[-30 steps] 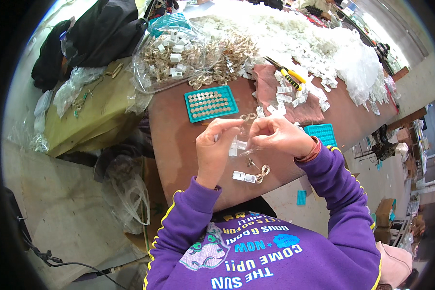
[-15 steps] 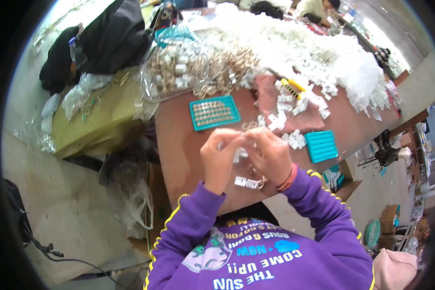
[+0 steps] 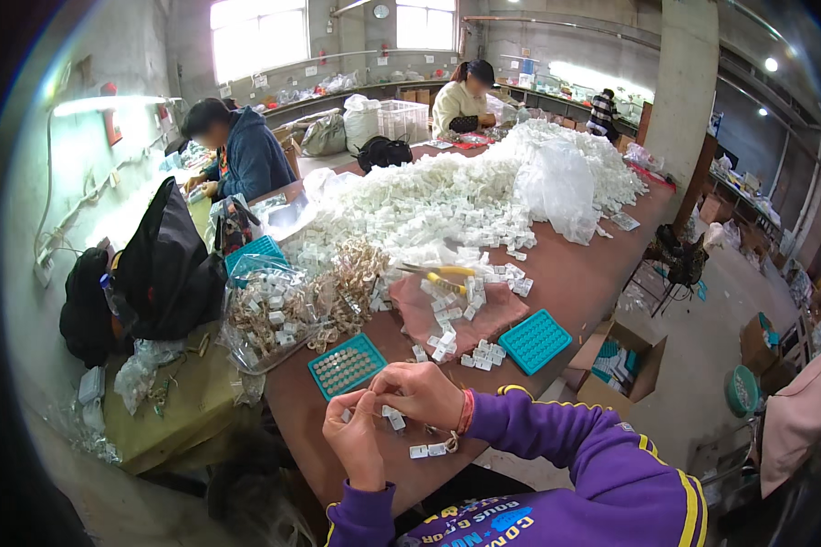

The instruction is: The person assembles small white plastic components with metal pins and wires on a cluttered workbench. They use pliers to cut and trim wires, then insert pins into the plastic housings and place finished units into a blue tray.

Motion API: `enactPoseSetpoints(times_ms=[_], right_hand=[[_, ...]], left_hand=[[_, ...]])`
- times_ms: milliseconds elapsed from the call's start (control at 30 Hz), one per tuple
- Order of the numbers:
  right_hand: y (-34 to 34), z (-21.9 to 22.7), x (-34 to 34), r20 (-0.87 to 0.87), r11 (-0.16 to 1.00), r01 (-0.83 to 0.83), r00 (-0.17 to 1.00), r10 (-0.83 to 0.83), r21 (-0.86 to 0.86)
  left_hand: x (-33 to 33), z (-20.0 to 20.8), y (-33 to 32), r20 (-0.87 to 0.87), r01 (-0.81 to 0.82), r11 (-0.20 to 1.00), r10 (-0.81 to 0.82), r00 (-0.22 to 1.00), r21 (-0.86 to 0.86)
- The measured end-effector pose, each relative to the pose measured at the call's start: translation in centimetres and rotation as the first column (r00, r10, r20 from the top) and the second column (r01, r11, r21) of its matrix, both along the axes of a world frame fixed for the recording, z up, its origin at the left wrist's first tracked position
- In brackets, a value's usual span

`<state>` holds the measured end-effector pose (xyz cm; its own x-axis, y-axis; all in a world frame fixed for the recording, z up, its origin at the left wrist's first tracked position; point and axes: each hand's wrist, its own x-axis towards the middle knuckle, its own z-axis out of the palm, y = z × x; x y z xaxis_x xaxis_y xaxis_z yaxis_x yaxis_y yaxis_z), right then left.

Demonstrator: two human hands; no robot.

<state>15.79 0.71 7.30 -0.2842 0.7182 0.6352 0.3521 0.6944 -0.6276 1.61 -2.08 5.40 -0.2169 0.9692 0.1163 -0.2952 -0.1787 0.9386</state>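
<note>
Both hands meet over the near edge of the brown table [image 3: 292, 428], fingertips pressed together. My left hand [image 3: 354, 442] is closed in a pinch against my right hand [image 3: 424, 394], also pinching. What lies between the fingers is too small to make out. White plastic pieces [image 3: 393, 418] show beneath the hands. By my right wrist, two white rectangular pieces [image 3: 427, 450] lie beside a tan cord [image 3: 452, 442]. Just beyond my left hand is a teal tray [image 3: 376, 349] with rows of small round discs.
A second teal tray [image 3: 535, 342] lies to the right, near a pink cloth [image 3: 497, 324] bearing yellow-handled pliers [image 3: 452, 271]. Tan cords [image 3: 360, 273] and a large heap of white pieces [image 3: 429, 205] cover the far table. Two people [image 3: 251, 155] [image 3: 465, 100] sit farther off.
The view has tilted up and swung, bringing the room and other people into sight. My hands appear lower and farther left in the picture, still pinched together.
</note>
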Motion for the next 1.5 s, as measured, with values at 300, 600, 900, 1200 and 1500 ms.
enactPoseSetpoints(times_ms=[300, 600, 900, 1200, 1500], right_hand=[[-0.4, 0.3, 0.2, -0.656, 0.573, -0.552, 0.754, 0.033, -0.606], [-0.4, -0.5, -0.4, -0.721, 0.245, -0.727, 0.680, 0.131, -0.641], [1.7, 1.5, 0.2, -0.669, 0.340, -0.654, 0.738, 0.087, -0.676], [2.0, 2.7, -1.1, -0.526, 0.322, -0.538, 0.840, 0.130, -0.779], [0.6, 3.3, -2.3, -0.433, 0.330, -0.483, 0.875, 0.218, -0.811]], left_hand=[[-2.2, -1.2, -0.5, -0.061, 0.233, 0.969, -0.229, 0.972, 0.078], [-2.4, -1.8, -0.6, -0.106, 0.271, 0.958, -0.261, 0.960, 0.095], [-4.4, -0.9, -2.0, -0.257, 0.191, 0.977, -0.163, 0.953, 0.090], [-4.9, -1.5, -1.8, 0.180, 0.053, 0.999, -0.053, 0.982, 0.002], [-4.5, -0.8, -2.1, 0.235, 0.109, 0.988, -0.132, 0.963, 0.108]])
